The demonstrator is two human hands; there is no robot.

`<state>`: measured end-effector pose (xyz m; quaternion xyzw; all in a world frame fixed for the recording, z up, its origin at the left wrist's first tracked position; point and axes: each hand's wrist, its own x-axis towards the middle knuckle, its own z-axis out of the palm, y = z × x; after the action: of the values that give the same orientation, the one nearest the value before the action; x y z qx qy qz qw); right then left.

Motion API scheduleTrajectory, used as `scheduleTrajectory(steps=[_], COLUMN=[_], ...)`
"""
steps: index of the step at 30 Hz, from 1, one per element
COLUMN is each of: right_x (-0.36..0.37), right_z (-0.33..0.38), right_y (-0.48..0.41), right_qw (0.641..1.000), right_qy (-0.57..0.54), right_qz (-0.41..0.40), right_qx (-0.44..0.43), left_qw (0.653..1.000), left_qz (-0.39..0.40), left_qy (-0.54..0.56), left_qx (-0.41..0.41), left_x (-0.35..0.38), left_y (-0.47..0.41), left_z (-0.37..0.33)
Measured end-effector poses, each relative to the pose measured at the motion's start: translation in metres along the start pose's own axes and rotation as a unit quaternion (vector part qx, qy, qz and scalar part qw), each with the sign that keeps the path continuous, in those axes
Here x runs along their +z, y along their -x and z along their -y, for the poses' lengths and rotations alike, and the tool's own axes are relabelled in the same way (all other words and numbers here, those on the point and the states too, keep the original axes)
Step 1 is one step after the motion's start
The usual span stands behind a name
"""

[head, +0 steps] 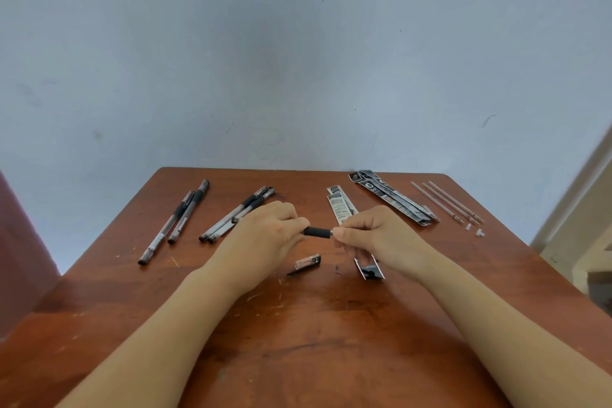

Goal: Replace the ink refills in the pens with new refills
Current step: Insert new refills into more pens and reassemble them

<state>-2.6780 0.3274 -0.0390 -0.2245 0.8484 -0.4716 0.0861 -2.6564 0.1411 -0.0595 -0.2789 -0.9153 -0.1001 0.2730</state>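
Observation:
A pen with a black rubber grip (317, 231) is held level above the wooden table (298, 325). My left hand (265, 235) grips its barrel; the barrel is hidden in my fist. My right hand (377, 238) pinches the pen's metal tip end. A clear pen cap (306, 264) lies on the table just below the hands. Three used refills (447, 204) lie at the far right. Refill packets (394, 197) lie at the back right.
Two pens (178, 219) lie at the left and several more pens (236, 214) left of centre. An opened packet (339, 207) lies behind my right hand, a torn packet piece (371, 270) under it. Small white bits (475, 229) sit near the refills. A wall stands behind the table.

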Motion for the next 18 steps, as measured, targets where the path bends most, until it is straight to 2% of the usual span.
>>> scheduleTrajectory(steps=[3, 6, 7, 9, 11, 14, 18], right_x=[0.001, 0.007, 0.009, 0.012, 0.016, 0.027, 0.032], right_z=[0.000, 0.000, -0.001, -0.004, -0.006, -0.007, -0.006], right_y=[-0.002, -0.006, -0.007, -0.006, -0.003, -0.003, -0.003], right_qw=[0.997, 0.992, 0.994, 0.989, 0.966, 0.937, 0.915], right_qy=[-0.072, -0.098, -0.053, 0.107, 0.240, 0.316, 0.368], right_qz=[-0.008, -0.072, -0.091, -0.094, -0.031, 0.052, 0.059], right_qx=[0.016, 0.022, 0.013, -0.031, -0.091, -0.139, -0.156], left_qw=[1.000, 0.987, 0.980, 0.969, 0.966, 0.967, 0.968], left_qz=[-0.010, -0.044, -0.063, -0.102, -0.119, -0.100, -0.093], left_qy=[0.007, 0.097, 0.110, 0.115, 0.102, 0.099, 0.105], left_qx=[-0.002, -0.121, -0.156, -0.193, -0.208, -0.212, -0.210], left_x=[-0.002, -0.007, -0.008, -0.011, -0.012, -0.009, -0.008], left_y=[-0.001, -0.004, -0.005, -0.003, -0.002, -0.002, -0.002], left_z=[0.000, 0.002, 0.005, 0.008, 0.010, 0.011, 0.011])
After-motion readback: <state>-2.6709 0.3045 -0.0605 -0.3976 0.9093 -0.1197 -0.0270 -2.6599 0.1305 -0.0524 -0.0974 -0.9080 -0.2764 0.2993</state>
